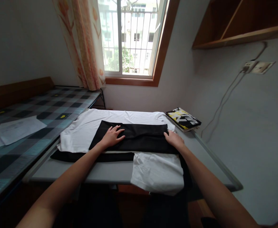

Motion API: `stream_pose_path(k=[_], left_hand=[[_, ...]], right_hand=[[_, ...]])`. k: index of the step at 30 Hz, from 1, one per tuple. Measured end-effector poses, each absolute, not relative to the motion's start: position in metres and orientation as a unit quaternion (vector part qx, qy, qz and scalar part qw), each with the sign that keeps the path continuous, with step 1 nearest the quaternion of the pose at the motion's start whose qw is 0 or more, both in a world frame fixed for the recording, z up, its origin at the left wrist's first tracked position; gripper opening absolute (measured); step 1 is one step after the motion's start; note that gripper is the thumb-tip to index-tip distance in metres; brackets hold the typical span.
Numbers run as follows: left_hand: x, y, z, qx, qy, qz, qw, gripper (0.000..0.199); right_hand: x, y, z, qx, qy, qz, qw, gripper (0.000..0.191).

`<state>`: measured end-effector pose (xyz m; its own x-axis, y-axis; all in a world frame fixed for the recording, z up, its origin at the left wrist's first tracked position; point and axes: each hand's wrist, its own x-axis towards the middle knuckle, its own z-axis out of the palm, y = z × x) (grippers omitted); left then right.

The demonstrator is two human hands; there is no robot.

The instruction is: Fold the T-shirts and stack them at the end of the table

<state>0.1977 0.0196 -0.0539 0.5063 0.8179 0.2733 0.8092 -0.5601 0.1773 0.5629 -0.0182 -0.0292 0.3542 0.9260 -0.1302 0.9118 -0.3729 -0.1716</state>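
Note:
A folded piece of black clothing (141, 139) lies across a white T-shirt (79, 133) spread on a grey table. My left hand (113, 136) rests flat on the black clothing's left part, fingers spread. At its right end, my right hand (174, 138) has its fingers closed on the edge of the cloth. A white sleeve-like part (156, 172) comes out in front and hangs over the table's near edge. More black fabric (77, 156) shows as a strip along the front, partly beneath the white cloth.
The grey table (105, 172) reaches the right wall. A black, yellow and white book or magazine (184, 119) lies at its back right corner. On the left stands a bed with a checked cover (65, 104) and papers (22, 130). Cables (221, 103) hang from a wall socket.

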Motion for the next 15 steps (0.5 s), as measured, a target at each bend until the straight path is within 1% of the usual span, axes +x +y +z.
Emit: stream_pose_path(k=[4, 7, 12, 15], left_hand=[[0.198, 0.02, -0.054, 0.868, 0.471, 0.16, 0.01, 0.052], [0.198, 0.02, -0.054, 0.868, 0.472, 0.156, 0.007, 0.052], [0.199, 0.021, -0.054, 0.866, 0.474, 0.156, 0.002, 0.051], [0.199, 0.02, -0.054, 0.866, 0.474, 0.158, 0.006, 0.05]], right_hand=[[0.543, -0.03, -0.025, -0.841, -0.539, 0.044, 0.022, 0.044], [0.537, -0.029, -0.014, -0.843, -0.537, 0.036, 0.006, 0.042], [0.531, -0.013, 0.032, -0.831, -0.552, 0.053, -0.031, 0.038], [0.512, -0.002, 0.062, -0.804, -0.592, 0.042, -0.037, 0.039]])
